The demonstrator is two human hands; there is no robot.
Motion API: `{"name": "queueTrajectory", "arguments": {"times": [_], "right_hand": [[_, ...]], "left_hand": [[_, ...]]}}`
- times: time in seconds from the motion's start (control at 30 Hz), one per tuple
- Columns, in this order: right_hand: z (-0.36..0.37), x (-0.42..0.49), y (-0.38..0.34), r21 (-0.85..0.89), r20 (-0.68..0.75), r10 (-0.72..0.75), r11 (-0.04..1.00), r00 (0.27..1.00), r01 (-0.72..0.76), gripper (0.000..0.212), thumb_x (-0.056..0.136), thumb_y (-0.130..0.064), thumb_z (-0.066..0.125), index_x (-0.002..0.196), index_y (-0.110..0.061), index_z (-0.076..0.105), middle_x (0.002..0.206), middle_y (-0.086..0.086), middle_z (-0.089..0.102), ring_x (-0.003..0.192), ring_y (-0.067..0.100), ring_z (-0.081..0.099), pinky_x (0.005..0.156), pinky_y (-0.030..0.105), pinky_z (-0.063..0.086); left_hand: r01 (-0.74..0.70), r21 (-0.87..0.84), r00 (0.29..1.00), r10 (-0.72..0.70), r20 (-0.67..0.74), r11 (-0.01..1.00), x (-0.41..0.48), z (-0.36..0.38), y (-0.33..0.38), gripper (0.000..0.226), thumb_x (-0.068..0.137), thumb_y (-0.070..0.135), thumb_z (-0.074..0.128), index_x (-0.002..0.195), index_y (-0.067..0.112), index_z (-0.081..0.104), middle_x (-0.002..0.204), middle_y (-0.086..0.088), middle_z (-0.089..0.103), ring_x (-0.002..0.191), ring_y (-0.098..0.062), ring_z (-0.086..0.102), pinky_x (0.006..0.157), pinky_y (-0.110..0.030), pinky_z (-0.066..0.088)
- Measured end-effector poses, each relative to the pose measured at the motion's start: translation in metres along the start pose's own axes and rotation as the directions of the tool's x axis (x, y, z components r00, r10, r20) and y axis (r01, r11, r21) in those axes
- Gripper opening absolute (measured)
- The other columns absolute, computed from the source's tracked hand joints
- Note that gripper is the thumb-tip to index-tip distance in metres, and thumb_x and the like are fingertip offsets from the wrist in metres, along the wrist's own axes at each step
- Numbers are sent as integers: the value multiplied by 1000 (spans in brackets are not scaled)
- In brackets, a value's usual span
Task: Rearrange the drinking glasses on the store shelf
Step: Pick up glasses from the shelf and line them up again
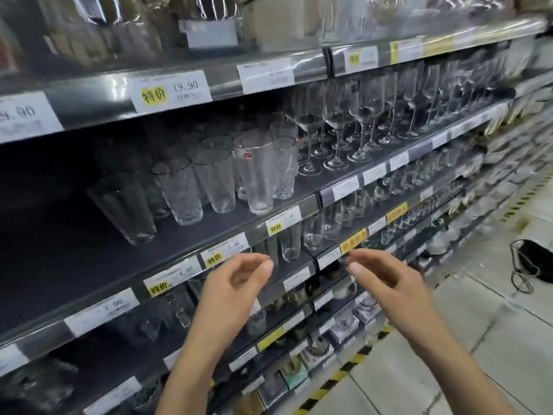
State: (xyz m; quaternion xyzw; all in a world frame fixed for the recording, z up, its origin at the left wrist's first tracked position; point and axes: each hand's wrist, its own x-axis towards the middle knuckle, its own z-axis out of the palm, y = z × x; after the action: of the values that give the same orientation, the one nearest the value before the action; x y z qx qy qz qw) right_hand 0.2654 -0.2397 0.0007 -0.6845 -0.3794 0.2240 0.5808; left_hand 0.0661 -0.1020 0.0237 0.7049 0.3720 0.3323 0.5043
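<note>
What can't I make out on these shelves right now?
Head view only.
- Top-shelf goods: blurred, glare, cut by the upper edge.
- Rear tumblers: front tumblers overlap them; count unclear.
- Far wine glasses: too small and blurred.
- Lower shelf: stock partly hidden behind left hand and right hand.

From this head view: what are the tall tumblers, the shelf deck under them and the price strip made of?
Tall clear tumblers: apparently glass, glossy, faintly textured; the shelf shows through. Dark grey shelf deck: probably painted metal, matte, even colour. Clear price-label strip: looks plastic, glossy, glare streaks.
</note>
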Motion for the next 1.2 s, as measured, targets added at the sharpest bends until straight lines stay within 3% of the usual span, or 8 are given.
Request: {"name": "queueTrajectory", "arguments": {"times": [0.13,0.3,0.43,0.53,0.67,0.8,1.0,1.2], "right_hand": [[1,54,4,-4,71,14,1000,997,-14,23,85,-28,74,107,-33,71,103,-20,73,99,-3,67,81,11,51],[-4,117,3,8,89,-11,1000,996,10,30,83,-32,76,111,-35,68,104,-17,73,100,0,67,88,22,52],[-1,159,7,-48,121,-15,999,992,21,45,77,-44,78,118,-40,62,112,-20,68,108,-3,62,97,26,49],[5,192,8,-109,152,-36,993,988,53,59,78,-46,78,131,-35,56,124,-19,62,116,2,57,104,29,45],[22,234,9,-211,293,-86,966,952,152,71,82,-48,75,143,-27,47,136,-13,54,125,5,49,103,25,39],[42,270,12,-273,403,-132,927,905,257,74,83,-50,73,144,-21,44,142,-6,53,131,14,49,104,30,41],[61,295,14,-208,459,-122,948,880,239,58,82,-48,74,128,-20,51,122,-1,64,114,20,60,86,31,47],[65,303,21,-159,443,-162,954,882,255,59,76,-52,78,121,-23,53,111,-4,68,106,20,64,89,35,52]], "left_hand": [[43,-70,983,-55,-175,997,48,12,5,14,87,38,69,100,36,69,100,13,73,91,0,69,80,-22,50],[64,-49,950,-75,-303,997,99,31,9,38,84,41,73,118,33,60,115,19,64,93,9,64,86,-27,55],[136,-36,911,-139,-389,990,126,47,4,71,76,45,79,137,30,46,131,14,54,114,-3,58,99,-28,49],[158,14,879,-134,-458,987,142,58,1,83,75,43,82,144,27,38,137,10,50,122,-6,51,104,-25,41],[185,49,834,-130,-537,982,160,73,3,90,74,43,83,147,27,32,133,13,49,120,-3,50,98,-20,38],[225,105,778,-114,-618,969,177,90,6,92,75,42,82,150,22,30,127,15,47,115,-1,47,96,-20,39],[298,122,676,-119,-727,947,194,102,4,85,73,47,82,142,23,37,134,2,59,123,-19,57,102,-41,49],[287,108,611,-95,-786,952,195,105,6,74,70,40,86,131,25,47,116,12,63,110,-11,62,95,-31,52]]}}
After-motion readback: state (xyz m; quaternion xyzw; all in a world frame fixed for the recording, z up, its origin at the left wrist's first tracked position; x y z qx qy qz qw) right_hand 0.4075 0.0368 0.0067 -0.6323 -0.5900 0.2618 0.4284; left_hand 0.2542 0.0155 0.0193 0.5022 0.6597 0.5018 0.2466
